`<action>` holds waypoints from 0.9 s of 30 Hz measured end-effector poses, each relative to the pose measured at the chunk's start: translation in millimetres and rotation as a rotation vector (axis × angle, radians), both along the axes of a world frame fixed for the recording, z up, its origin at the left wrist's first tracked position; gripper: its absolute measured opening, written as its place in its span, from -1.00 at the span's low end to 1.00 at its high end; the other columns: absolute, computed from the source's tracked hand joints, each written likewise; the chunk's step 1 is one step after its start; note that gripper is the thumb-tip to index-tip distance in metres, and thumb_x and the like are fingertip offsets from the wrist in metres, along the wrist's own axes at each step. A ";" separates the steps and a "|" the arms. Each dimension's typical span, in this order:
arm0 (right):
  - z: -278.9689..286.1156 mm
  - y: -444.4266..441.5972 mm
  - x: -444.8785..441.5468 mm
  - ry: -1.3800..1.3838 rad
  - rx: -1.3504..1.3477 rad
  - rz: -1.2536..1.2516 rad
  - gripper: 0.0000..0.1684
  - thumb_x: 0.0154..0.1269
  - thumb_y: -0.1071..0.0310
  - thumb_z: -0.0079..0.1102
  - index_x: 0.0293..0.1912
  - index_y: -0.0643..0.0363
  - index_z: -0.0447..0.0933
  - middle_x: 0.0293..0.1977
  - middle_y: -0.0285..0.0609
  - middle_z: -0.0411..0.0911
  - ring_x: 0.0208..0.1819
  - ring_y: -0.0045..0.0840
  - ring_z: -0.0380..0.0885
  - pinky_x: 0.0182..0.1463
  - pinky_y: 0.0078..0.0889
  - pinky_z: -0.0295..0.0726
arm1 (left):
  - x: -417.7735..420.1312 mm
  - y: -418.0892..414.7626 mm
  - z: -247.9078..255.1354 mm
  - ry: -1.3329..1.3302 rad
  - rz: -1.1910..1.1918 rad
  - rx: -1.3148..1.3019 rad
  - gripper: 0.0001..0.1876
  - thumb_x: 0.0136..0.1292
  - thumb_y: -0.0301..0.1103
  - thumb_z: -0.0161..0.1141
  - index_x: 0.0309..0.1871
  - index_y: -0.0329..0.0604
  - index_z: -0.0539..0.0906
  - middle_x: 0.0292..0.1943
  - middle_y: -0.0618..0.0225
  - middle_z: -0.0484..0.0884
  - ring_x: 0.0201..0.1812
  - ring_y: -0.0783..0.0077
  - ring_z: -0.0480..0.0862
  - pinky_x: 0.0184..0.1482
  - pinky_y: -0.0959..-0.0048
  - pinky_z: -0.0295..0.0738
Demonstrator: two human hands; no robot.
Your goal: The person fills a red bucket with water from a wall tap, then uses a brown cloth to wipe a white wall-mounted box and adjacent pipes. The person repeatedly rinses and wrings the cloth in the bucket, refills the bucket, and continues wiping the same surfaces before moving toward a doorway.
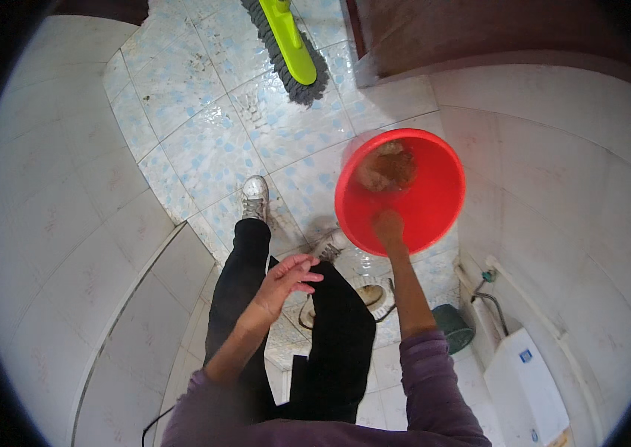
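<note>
A large red plastic bucket (432, 190) is in front of me to the right, with its mouth facing up towards me. Inside its far side is a brown, wet-looking mass (387, 166), too blurred to name. My right hand (388, 228) reaches over the near rim into the bucket, below that mass. It looks curled, but blur hides whether its fingers hold anything. Over my right thigh, my left hand (291, 275) hangs in the air with nothing in it, fingers bent and partly apart.
On the wet tiled floor (203, 162) ahead lies a grey mop head with a lime-green plastic base (293, 50). A squat toilet (374, 295) is partly hidden by my leg. To the right are a dark green bucket (454, 329), a white cistern (526, 380) and pipes. Tiled walls flank both sides.
</note>
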State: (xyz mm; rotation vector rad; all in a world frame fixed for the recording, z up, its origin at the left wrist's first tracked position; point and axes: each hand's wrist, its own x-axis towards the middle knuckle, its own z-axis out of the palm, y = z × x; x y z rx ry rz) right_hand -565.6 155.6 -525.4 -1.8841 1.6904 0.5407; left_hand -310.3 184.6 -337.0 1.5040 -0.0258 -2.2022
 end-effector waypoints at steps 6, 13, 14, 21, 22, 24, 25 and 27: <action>-151.7 -27.4 5.6 0.222 -0.414 0.164 -0.72 0.09 0.21 -0.06 -0.23 0.09 0.50 -0.42 -0.14 0.48 -0.24 -0.33 0.45 -0.27 -0.12 0.40 | 8.9 -31.9 -8.3 0.100 0.274 0.119 -0.67 0.33 -0.26 -0.14 0.03 -0.30 0.37 0.05 0.05 0.42 -0.08 0.27 0.56 -0.14 0.44 0.48; -186.9 -55.8 -13.2 0.199 -0.344 0.021 -0.72 0.11 0.27 -0.10 -0.18 0.09 0.48 -0.31 -0.09 0.46 -0.16 -0.36 0.39 -0.23 -0.15 0.31 | 13.6 -38.5 -11.5 0.045 0.286 0.157 -0.70 0.33 -0.25 -0.13 0.02 -0.25 0.38 0.09 -0.01 0.39 -0.09 0.22 0.58 -0.19 0.44 0.51; -196.3 -58.0 -53.7 0.225 -0.095 -0.210 -0.70 0.14 0.32 -0.07 -0.13 0.14 0.47 -0.30 -0.12 0.49 -0.18 -0.39 0.44 -0.16 -0.21 0.36 | 2.4 -45.5 -10.6 0.096 0.245 0.142 -0.69 0.33 -0.23 -0.13 0.01 -0.24 0.38 0.08 0.00 0.40 -0.12 0.24 0.59 -0.21 0.45 0.52; 73.9 -40.3 -28.4 -1.168 -0.101 -1.454 -0.56 0.07 0.45 0.03 0.00 0.34 0.38 -0.15 -0.19 0.49 -0.13 -0.49 0.46 -0.02 -0.48 0.38 | -24.0 -19.3 -31.8 0.179 0.078 0.127 -0.49 0.27 -0.15 -0.03 0.17 -0.29 0.21 0.11 0.10 0.35 -0.01 0.09 0.52 -0.09 0.27 0.51; 116.9 -32.5 -29.8 -1.194 -0.108 -1.513 -0.55 0.04 0.47 0.04 0.00 0.34 0.37 -0.15 -0.19 0.49 -0.15 -0.48 0.47 -0.02 -0.47 0.39 | -35.0 -13.3 -40.4 0.213 0.054 0.121 -0.43 0.22 -0.07 0.02 0.20 -0.21 0.20 0.15 0.10 0.28 0.03 0.06 0.47 -0.05 0.20 0.47; 201.7 -22.4 -19.2 -1.187 -0.141 -1.535 -0.55 0.02 0.49 0.03 -0.01 0.33 0.39 -0.16 -0.18 0.49 -0.15 -0.49 0.46 -0.01 -0.48 0.38 | -63.3 -15.9 -37.2 0.233 0.117 0.162 -0.39 0.16 -0.03 0.09 0.19 -0.16 0.22 0.18 0.20 0.21 0.08 0.07 0.40 -0.06 0.16 0.47; 240.4 -18.3 -15.4 -1.184 -0.159 -1.543 -0.55 0.01 0.50 0.03 -0.01 0.33 0.39 -0.16 -0.18 0.49 -0.15 -0.49 0.46 -0.01 -0.48 0.38 | -80.9 -20.0 -35.0 0.244 0.150 0.180 -0.37 0.13 -0.01 0.12 0.19 -0.14 0.24 0.19 0.24 0.18 0.11 0.07 0.37 -0.06 0.13 0.47; 303.2 -5.8 -10.0 -1.092 -0.145 -1.372 -0.52 -0.08 0.47 0.09 -0.06 0.35 0.40 -0.16 -0.17 0.48 -0.13 -0.51 0.45 0.00 -0.48 0.36 | -114.7 -24.0 -36.0 0.270 0.230 0.165 -0.30 0.07 0.06 0.15 0.21 -0.09 0.22 0.22 0.27 0.12 0.16 0.02 0.27 -0.04 0.05 0.43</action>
